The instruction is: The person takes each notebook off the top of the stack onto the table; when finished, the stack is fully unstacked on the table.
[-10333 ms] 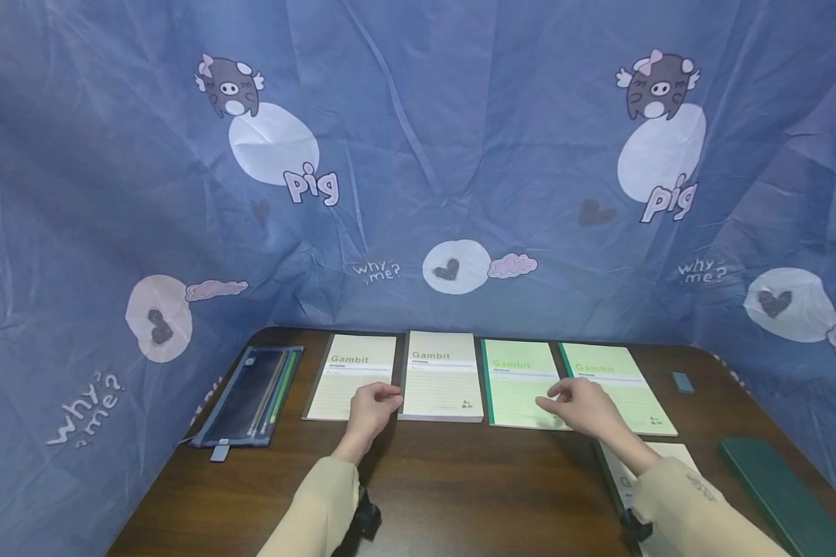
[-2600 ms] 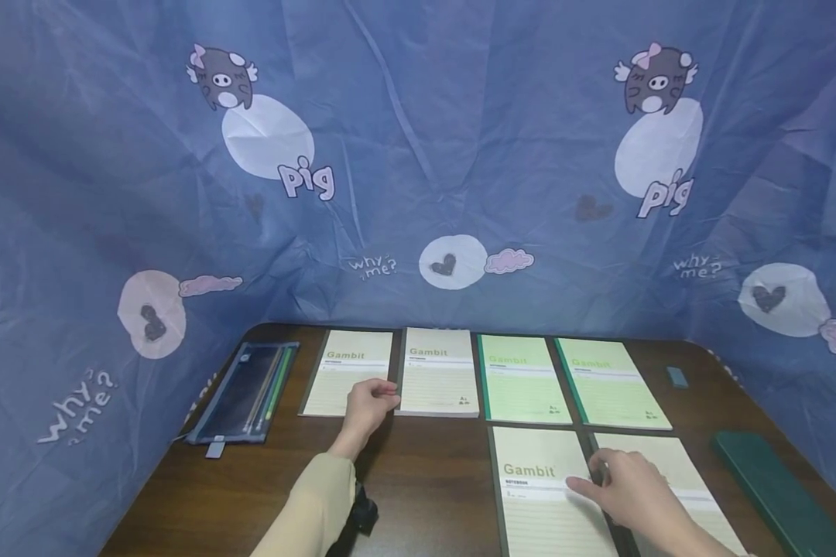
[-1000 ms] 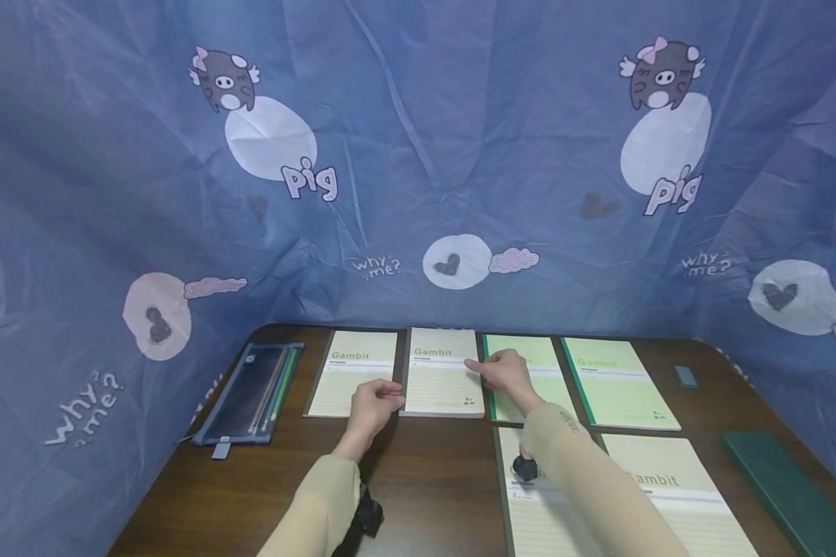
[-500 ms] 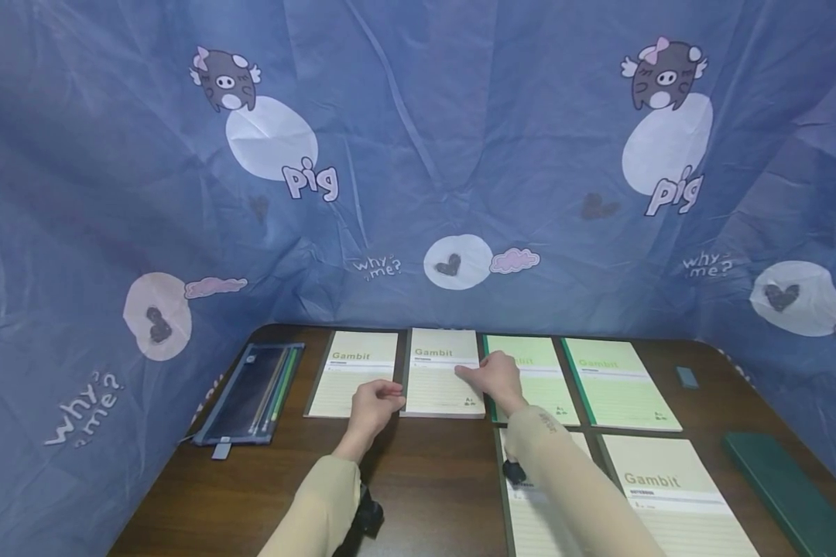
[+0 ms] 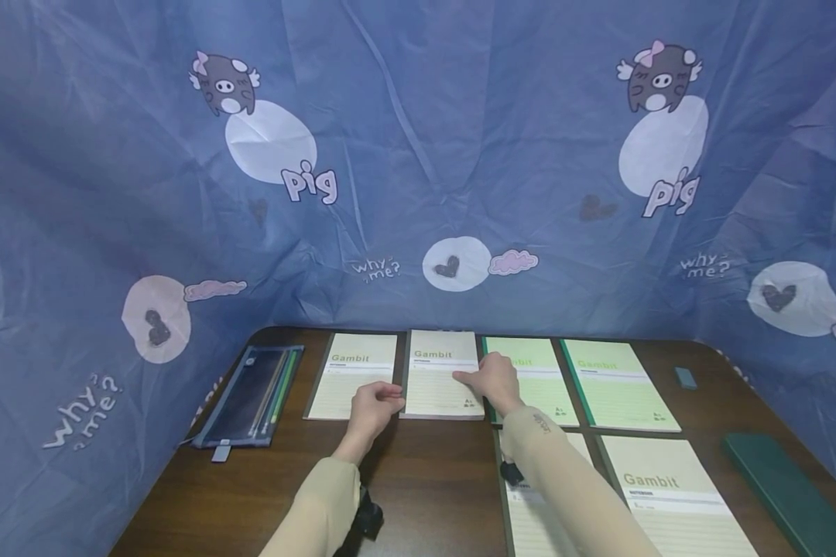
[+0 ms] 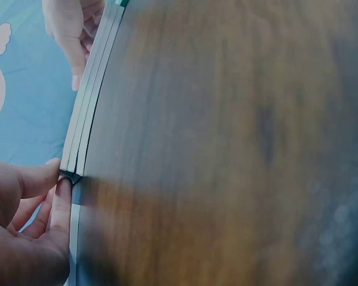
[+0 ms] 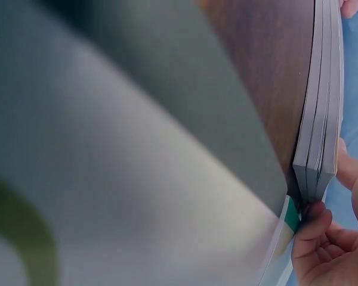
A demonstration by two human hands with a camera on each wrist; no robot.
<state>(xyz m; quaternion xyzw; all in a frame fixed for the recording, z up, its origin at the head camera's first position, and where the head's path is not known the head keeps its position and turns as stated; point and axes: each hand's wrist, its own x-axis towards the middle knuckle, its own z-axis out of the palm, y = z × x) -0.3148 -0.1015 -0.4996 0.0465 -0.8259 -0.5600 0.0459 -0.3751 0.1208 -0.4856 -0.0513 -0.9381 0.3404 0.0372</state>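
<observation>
A stack of cream "Gambit" notebooks [image 5: 440, 391] lies in the back row. My left hand [image 5: 372, 408] is at its left edge; in the left wrist view the thumb and index finger pinch the stack's dark spine corner. At the opposite edge my right hand [image 5: 499, 382] grips with its thumb lying on the cover. The right wrist view shows its fingers [image 7: 313, 229] curled against the ends of several page blocks [image 7: 320, 113], slightly fanned apart. How many notebooks the right hand holds cannot be told.
A single cream notebook [image 5: 355, 367] lies left of the stack, two green ones [image 5: 539, 394] [image 5: 623, 387] right. Two cream notebooks [image 5: 669, 464] lie in front, one partly under my right sleeve. A pencil pouch [image 5: 240, 398], eraser [image 5: 686, 377] and green case [image 5: 787, 487] flank them.
Since the oldest frame, a second cream notebook has appeared in the front row. My right hand has moved from there to the stack's right edge, its thumb sliding slightly left. My left hand stayed put.
</observation>
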